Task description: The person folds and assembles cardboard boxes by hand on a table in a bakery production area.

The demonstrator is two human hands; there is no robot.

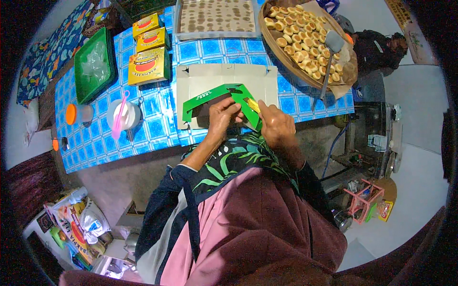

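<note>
A green cardboard box blank [217, 97], partly folded, is held over the near edge of the blue tiled table [157, 128]. My left hand [223, 117] grips its lower middle, fingers curled under a flap. My right hand [275, 123] pinches the blank's right end, where a yellow patch [253, 105] shows. Under it lies a flat grey sheet of unfolded cardboard [224, 78].
A round woven tray [343, 71] of small round pastries with a metal spatula [331, 52] sits far right. A rectangular tray [215, 19] is at the far middle. Yellow boxes [149, 64], a green basket [93, 64], a white cup with a pink tool [123, 114] and an orange-lidded jar [76, 113] stand left.
</note>
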